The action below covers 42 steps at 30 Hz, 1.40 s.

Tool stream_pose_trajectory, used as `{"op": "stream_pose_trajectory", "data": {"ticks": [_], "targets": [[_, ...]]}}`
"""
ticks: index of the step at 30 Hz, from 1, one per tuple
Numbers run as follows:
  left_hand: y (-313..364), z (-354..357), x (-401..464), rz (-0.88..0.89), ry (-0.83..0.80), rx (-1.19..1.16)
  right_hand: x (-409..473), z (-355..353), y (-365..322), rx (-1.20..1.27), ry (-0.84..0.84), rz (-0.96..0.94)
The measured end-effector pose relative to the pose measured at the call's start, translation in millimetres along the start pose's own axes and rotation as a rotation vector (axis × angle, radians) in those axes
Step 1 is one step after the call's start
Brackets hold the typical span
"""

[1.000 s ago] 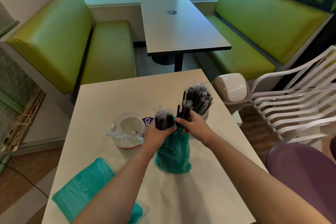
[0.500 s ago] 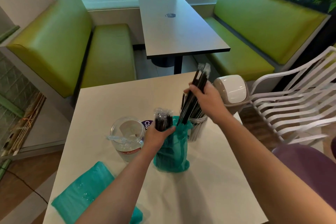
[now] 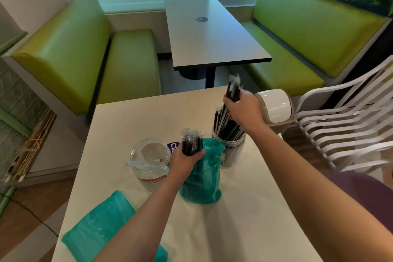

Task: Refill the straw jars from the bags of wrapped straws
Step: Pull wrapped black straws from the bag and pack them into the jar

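A teal bag [image 3: 201, 183] stands upright mid-table with black wrapped straws [image 3: 190, 141] sticking out of its top. My left hand [image 3: 184, 160] grips the bag and those straws at the neck. My right hand [image 3: 244, 111] holds a bunch of wrapped straws [image 3: 232, 89], their lower ends down in the clear straw jar [image 3: 229, 151] just right of the bag, which is packed with black straws. A second clear jar [image 3: 150, 160], left of the bag, looks nearly empty, with one pale wrapped piece across its mouth.
Another teal bag [image 3: 100, 229] lies flat at the near left corner of the cream table [image 3: 244, 219]. A purple sticker [image 3: 173, 147] shows behind the jars. A small swing-lid bin [image 3: 275, 108] and white slatted chair [image 3: 344, 125] stand to the right.
My right hand lifted a bunch of straws out of the bag, carried it up and right, and has lowered its ends into the full jar. My left hand stayed on the bag.
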<state>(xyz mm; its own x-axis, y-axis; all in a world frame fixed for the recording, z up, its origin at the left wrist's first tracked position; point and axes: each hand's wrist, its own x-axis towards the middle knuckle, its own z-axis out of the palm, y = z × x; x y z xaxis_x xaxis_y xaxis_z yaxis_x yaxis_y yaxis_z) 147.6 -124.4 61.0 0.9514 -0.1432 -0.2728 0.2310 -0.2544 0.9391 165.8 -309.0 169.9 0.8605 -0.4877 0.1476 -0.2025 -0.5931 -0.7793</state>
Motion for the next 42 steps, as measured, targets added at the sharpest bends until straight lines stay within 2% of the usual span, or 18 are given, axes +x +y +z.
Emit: {"op": "stream_pose_trajectory", "data": {"ticks": [4,8,15,17,22,25,30,36,38,40,42], "targets": [[-0.3,-1.2,-0.1,-0.005,-0.008,-0.021,0.5,20.8,11.1,-0.098,-0.179,0.121],[-1.4,-3.0,-0.6,-0.017,-0.004,-0.046,5.8,23.1,8.4,-0.155,-0.266,0.169],[-0.9,-5.1,1.9,-0.009,-0.005,-0.050,17.5,21.6,-5.7,0.001,-0.093,-0.081],[-0.2,-5.7,2.3,-0.003,-0.004,-0.044,17.9,27.6,-0.2,-0.058,-0.104,-0.126],[0.3,-6.7,4.3,-0.003,0.000,-0.038,10.6,42.5,18.9,-0.325,-0.211,-0.096],[-0.5,-6.1,4.4,-0.004,-0.004,-0.033,7.3,45.1,21.7,-0.339,-0.256,-0.125],[-0.5,-5.6,5.1,0.002,-0.002,-0.028,1.8,48.0,19.9,-0.341,-0.144,-0.224],[0.1,-5.4,4.9,0.000,-0.006,-0.018,-7.2,51.7,37.2,-0.375,-0.257,-0.212],[0.5,-5.5,4.4,-0.003,-0.012,-0.021,-7.9,42.4,32.7,-0.433,-0.201,-0.291],[-0.2,-5.1,4.1,-0.003,-0.011,-0.020,-10.4,32.2,33.1,-0.592,-0.043,-0.404],[-1.1,-4.3,4.3,-0.008,-0.011,-0.026,-13.2,26.4,42.0,-0.665,0.105,-0.403]]}}
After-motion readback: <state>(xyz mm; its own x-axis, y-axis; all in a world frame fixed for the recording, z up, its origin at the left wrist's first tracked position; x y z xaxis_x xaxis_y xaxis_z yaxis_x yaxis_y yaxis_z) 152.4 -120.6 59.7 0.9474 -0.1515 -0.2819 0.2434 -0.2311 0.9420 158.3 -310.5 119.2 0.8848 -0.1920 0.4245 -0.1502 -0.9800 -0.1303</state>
